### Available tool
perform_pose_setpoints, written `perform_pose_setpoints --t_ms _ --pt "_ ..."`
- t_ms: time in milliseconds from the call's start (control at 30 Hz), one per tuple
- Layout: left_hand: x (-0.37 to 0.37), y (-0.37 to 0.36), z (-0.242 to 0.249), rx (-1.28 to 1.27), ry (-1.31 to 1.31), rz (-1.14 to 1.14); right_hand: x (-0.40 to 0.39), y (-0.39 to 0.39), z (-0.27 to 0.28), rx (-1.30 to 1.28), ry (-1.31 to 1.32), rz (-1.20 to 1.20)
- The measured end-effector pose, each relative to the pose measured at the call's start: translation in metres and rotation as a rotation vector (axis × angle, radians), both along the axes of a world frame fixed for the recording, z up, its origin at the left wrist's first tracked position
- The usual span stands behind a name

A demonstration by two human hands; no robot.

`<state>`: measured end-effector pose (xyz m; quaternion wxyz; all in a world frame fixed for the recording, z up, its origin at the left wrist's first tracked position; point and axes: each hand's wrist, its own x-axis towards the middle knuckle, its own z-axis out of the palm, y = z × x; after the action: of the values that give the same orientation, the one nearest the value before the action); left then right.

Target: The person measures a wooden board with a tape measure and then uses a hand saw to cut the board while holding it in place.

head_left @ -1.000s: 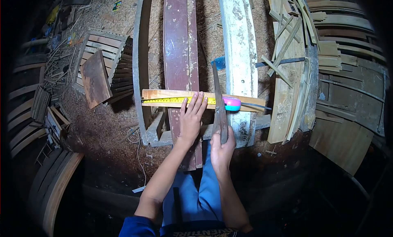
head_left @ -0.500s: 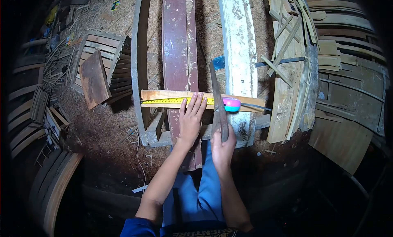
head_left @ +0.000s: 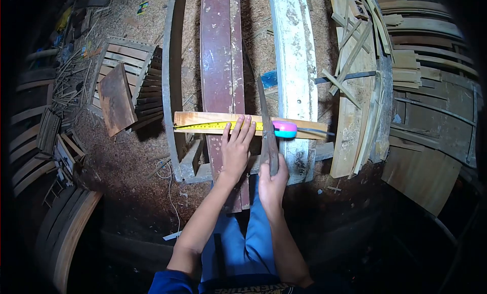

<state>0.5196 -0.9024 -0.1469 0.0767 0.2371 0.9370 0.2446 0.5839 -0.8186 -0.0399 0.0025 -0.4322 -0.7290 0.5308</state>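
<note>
A short wooden plank [head_left: 195, 116] lies crosswise over the longer beams. Along it runs the yellow blade of a tape measure [head_left: 200, 125], whose pink and turquoise case [head_left: 285, 129] rests near the plank's right part. My left hand [head_left: 236, 151] lies over the blade and plank, fingers stretched out and pressing down. In my right hand [head_left: 272, 185] is the handle of a long, dark, tapering tool [head_left: 268, 119] that looks like a handsaw seen nearly edge-on. It crosses the plank just left of the tape case, its tip pointing away from me. My fingers hide part of its handle.
Beneath the plank are a maroon beam [head_left: 217, 50] and a white, flaking beam [head_left: 293, 50]. A grey board [head_left: 173, 65] stands at the left. Thin offcuts [head_left: 350, 60] lie on boards to the right. A slatted wooden piece [head_left: 127, 55] sits on the shavings-covered floor.
My right hand and the handsaw have shifted slightly left, closer to my left hand. The tape blade now looks tilted beside my left fingers. My left hand stays in place.
</note>
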Motion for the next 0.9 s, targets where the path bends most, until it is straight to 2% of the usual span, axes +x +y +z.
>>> perform_pose_setpoints --t_ms 67,167,233,367,433,567,667,800,900 --pt "-0.003 -0.002 0.001 0.029 0.005 0.006 0.000 0.003 -0.003 0.046 0.006 0.031" --pt "-0.004 -0.007 -0.001 0.040 0.002 -0.038 0.002 0.002 0.000 -0.016 -0.061 0.017" --pt "-0.002 -0.008 -0.004 0.072 0.065 -0.039 0.007 -0.004 0.002 0.032 0.043 0.014" --pt "-0.002 -0.004 0.004 0.042 0.027 -0.031 0.008 -0.005 -0.004 0.064 0.084 -0.021" --pt "-0.005 -0.004 0.006 0.064 -0.017 -0.017 0.007 -0.005 -0.006 0.130 0.115 0.064" --pt "0.000 -0.005 -0.001 0.011 0.056 -0.039 0.012 -0.007 -0.004 0.026 0.062 -0.019" --pt "-0.005 -0.003 0.003 0.078 -0.001 -0.004 -0.006 -0.005 -0.016 0.155 0.134 0.051" --pt "-0.005 -0.006 0.001 -0.003 0.052 -0.052 -0.013 -0.003 0.005 -0.035 0.054 -0.025" --pt "-0.003 -0.007 0.006 -0.003 0.038 -0.047 -0.019 0.005 0.034 0.025 0.088 -0.003"
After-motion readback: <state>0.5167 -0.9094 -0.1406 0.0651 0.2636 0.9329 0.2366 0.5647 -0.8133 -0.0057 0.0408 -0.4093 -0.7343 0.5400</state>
